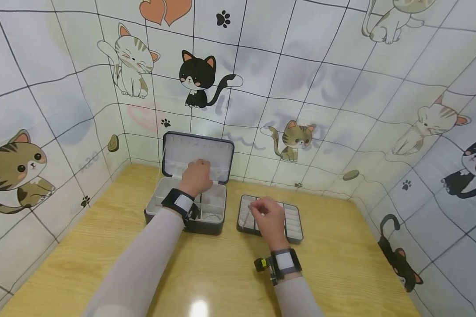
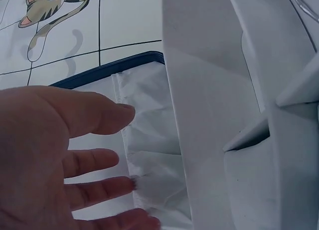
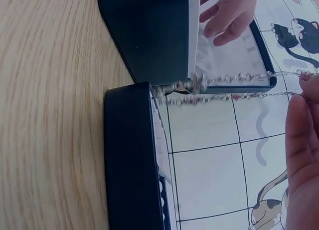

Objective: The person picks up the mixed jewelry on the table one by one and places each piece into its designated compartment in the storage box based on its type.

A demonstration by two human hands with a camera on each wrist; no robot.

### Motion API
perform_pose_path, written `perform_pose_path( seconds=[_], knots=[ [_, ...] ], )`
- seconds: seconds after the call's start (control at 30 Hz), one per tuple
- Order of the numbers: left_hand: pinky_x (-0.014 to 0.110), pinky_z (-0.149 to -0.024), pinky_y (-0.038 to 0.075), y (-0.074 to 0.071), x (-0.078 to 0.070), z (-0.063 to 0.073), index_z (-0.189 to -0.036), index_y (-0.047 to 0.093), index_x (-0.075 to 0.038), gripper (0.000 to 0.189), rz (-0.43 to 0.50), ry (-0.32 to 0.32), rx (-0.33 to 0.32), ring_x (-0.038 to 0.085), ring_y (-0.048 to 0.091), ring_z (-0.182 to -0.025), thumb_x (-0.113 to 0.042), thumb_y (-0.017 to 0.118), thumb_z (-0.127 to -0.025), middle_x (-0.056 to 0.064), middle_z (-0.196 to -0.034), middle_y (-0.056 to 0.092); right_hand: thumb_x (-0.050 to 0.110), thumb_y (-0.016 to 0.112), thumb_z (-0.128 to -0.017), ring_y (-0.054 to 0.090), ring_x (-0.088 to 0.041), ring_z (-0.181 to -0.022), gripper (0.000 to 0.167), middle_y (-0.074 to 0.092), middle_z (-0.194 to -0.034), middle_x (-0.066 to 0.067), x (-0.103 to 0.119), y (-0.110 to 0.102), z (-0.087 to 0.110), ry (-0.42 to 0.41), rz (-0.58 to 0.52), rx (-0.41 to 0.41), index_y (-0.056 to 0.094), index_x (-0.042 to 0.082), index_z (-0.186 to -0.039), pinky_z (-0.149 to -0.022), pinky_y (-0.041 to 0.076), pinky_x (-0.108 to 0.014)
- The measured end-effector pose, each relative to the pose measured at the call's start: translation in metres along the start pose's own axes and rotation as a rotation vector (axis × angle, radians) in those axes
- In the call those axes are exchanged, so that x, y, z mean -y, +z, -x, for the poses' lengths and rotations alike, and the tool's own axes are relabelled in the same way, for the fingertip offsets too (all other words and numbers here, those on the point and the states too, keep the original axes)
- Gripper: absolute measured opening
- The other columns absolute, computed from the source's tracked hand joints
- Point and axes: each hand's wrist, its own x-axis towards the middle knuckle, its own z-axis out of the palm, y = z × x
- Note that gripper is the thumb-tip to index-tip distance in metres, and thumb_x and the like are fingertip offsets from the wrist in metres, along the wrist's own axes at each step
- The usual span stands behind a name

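My left hand (image 1: pixel 197 178) reaches over the jewelry box (image 1: pixel 206 226) toward its raised lid (image 1: pixel 198 147). In the left wrist view its fingers are spread and relaxed, holding nothing, in front of a gathered fabric pocket (image 2: pixel 152 140) inside the lid. My right hand (image 1: pixel 270 220) is above the jewelry tray (image 1: pixel 293 220). Thumb and finger pinch a thin silvery beaded chain (image 3: pixel 234 78), which hangs in two strands down to the tray in the right wrist view. Whether its lower end touches the tray, I cannot tell.
A silvery loop (image 1: pixel 212 216) lies in a front compartment of the box. Light dividers (image 2: pixel 249 135) split the box interior. Both containers stand on a wooden table (image 1: pixel 222 273), with a cat-print sheet (image 1: pixel 250 88) rising behind and at the sides.
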Motion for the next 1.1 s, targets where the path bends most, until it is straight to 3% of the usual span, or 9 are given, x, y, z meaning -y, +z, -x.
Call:
perform_pose_path(
  seconds=[0.13, 0.33, 0.63, 0.77, 0.9, 1.1],
  knots=[
    [0.057, -0.099, 0.054, -0.002, -0.001, 0.003, -0.147, 0.053, 0.006, 0.062, -0.012, -0.006, 0.027, 0.047, 0.056, -0.122, -0.020, 0.070, -0.093, 0.028, -0.142, 0.056, 0.009, 0.079, -0.093, 0.071, -0.013, -0.085, 0.002, 0.077, -0.095, -0.002, 0.001, 0.001, 0.001, 0.014, -0.027, 0.018, 0.078, 0.010, -0.093, -0.075, 0.058, -0.019],
    [0.061, -0.110, 0.046, -0.011, -0.003, 0.003, -0.142, 0.056, 0.007, 0.058, -0.039, -0.013, 0.072, 0.048, 0.054, -0.130, -0.021, 0.069, -0.093, 0.028, -0.138, 0.061, 0.013, 0.079, -0.094, 0.072, -0.013, -0.086, 0.004, 0.077, -0.095, -0.003, 0.001, 0.001, -0.001, 0.029, -0.040, 0.030, 0.078, 0.009, -0.093, -0.076, 0.059, -0.020],
    [0.060, -0.095, 0.056, -0.015, -0.002, 0.003, -0.124, 0.066, 0.007, 0.040, -0.036, -0.049, 0.099, 0.047, 0.058, -0.119, -0.017, 0.068, -0.091, 0.026, -0.123, 0.063, 0.007, 0.079, -0.092, 0.072, -0.014, -0.089, 0.003, 0.077, -0.097, -0.001, 0.003, 0.005, 0.001, 0.090, -0.057, 0.051, 0.077, 0.009, -0.094, -0.078, 0.061, -0.024],
    [0.060, -0.092, 0.057, -0.013, -0.001, 0.003, -0.123, 0.067, 0.008, 0.040, -0.038, -0.056, 0.084, 0.045, 0.058, -0.116, -0.015, 0.068, -0.090, 0.026, -0.121, 0.061, 0.012, 0.080, -0.094, 0.072, -0.011, -0.089, 0.007, 0.077, -0.097, -0.001, 0.008, 0.006, 0.000, 0.149, -0.094, 0.043, 0.077, 0.006, -0.096, -0.083, 0.061, -0.025],
    [0.058, -0.089, 0.058, -0.007, 0.003, 0.001, -0.125, 0.066, 0.008, 0.041, -0.026, -0.055, 0.071, 0.044, 0.059, -0.114, -0.012, 0.068, -0.090, 0.026, -0.122, 0.060, 0.011, 0.079, -0.094, 0.071, -0.007, -0.079, 0.008, 0.077, -0.095, -0.006, 0.015, 0.009, -0.002, 0.247, -0.139, 0.034, 0.077, 0.004, -0.098, -0.083, 0.060, -0.024],
    [0.055, -0.088, 0.060, 0.002, 0.004, 0.000, -0.128, 0.064, 0.011, 0.045, 0.015, -0.028, 0.031, 0.042, 0.065, -0.108, -0.011, 0.070, -0.089, 0.027, -0.126, 0.061, 0.011, 0.079, -0.094, 0.068, -0.007, -0.070, 0.006, 0.078, -0.090, -0.011, 0.019, 0.011, -0.017, 0.356, -0.108, 0.030, 0.077, 0.006, -0.097, -0.066, 0.056, -0.022]
  ],
)
